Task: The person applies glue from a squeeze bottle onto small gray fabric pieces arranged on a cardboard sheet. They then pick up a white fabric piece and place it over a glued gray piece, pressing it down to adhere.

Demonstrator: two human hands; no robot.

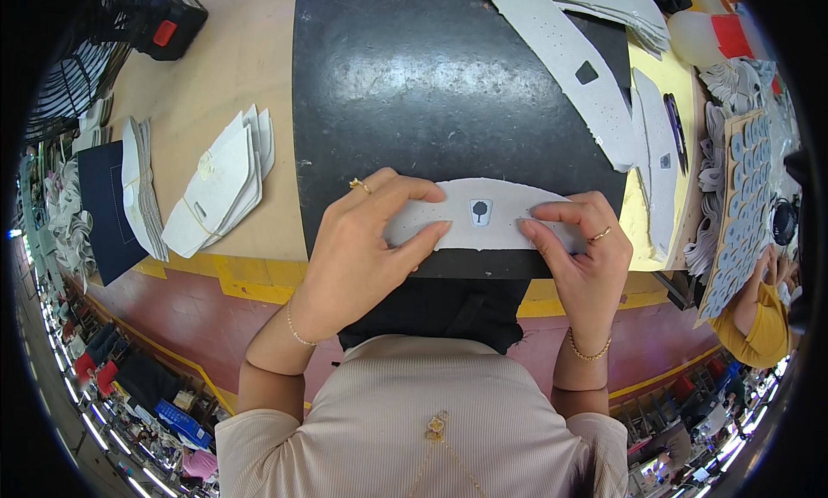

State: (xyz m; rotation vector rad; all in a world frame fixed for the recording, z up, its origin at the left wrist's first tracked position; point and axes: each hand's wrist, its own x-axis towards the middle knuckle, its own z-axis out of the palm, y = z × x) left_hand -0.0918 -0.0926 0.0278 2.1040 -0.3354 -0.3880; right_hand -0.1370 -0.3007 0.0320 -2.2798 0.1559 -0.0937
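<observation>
A curved, light grey fabric piece (500, 238) lies along the front of the black mat (388, 119). At its middle sits a small pale patch (480, 212) with a dark tree-like emblem. My left hand (366, 239) pinches the piece's left end between thumb and fingers. At the other end, my right hand (586, 244) grips it the same way, thumb below and index finger above. The fingertips cover parts of both ends. Farther back on the right lies a larger grey template (561, 67) with a square cut-out and small holes.
Bundled grey pieces (220, 187) lie on the tan table at left, beside a dark blue panel (112, 209). A black fan (73, 67) stands far left. At right are another patched piece (657, 162), dark pens (677, 131) and a board of round grey parts (735, 213). A co-worker's yellow sleeve (759, 330) shows beyond.
</observation>
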